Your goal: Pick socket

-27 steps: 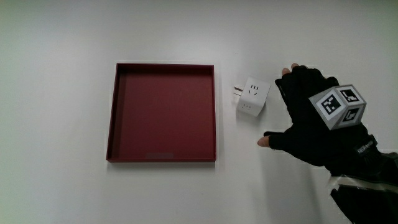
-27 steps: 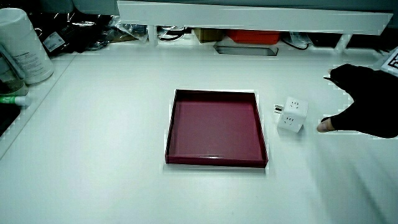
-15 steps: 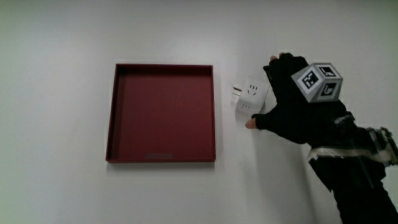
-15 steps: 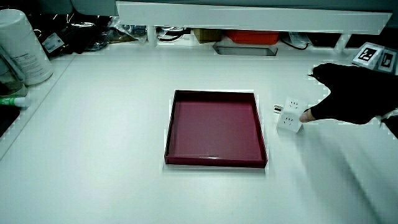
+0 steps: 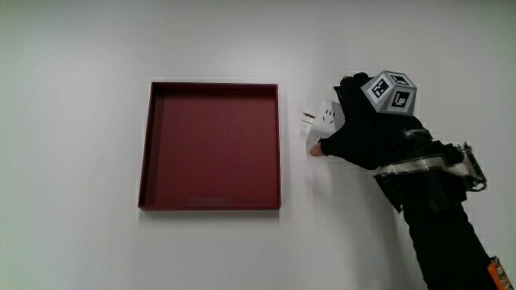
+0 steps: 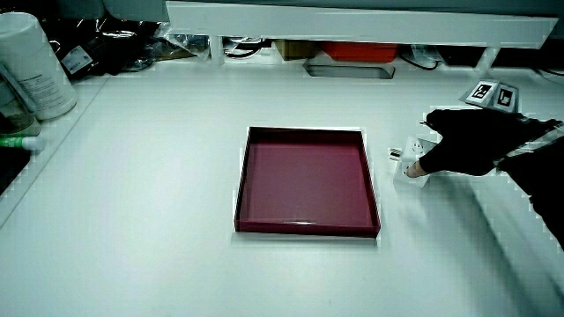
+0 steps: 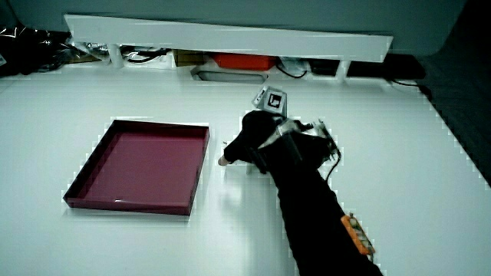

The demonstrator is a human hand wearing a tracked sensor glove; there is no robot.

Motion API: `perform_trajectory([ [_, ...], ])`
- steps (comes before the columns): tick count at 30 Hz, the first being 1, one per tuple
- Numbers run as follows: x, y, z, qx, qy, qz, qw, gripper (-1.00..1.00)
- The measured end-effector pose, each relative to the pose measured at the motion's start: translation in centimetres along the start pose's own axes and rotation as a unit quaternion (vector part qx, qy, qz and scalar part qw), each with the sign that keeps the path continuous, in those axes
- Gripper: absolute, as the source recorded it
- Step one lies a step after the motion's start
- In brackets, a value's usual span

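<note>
I see the socket (image 5: 323, 122) on the table (image 5: 81, 48), just beside the red tray (image 5: 211, 145), its plug prongs pointing at the tray wall. My hand (image 5: 367, 133) lies over it, covering most of it; the thumb tip touches its near face and the fingers (image 6: 438, 119) curl over its top, though I cannot tell whether they grip yet. In a side view the hand (image 7: 249, 142) hides the socket almost entirely.

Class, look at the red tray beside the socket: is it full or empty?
Empty. The main view shows the bare red floor of the tray from wall to wall. The socket sits outside it on the table, under the hand.
</note>
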Motion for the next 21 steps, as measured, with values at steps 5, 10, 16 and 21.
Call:
perform_trajectory([
  [5,0.4,1.3,-0.9,-0.015,0.005,-0.012,0.9998,0.00],
  [10,1.0,2.3,-1.6,-0.024,0.013,-0.022,0.9994,0.00],
  [16,1.1,2.7,-1.8,-0.020,0.016,-0.020,0.9995,0.00],
  [21,1.1,2.7,-1.8,-0.019,0.021,-0.020,0.9994,0.20],
])
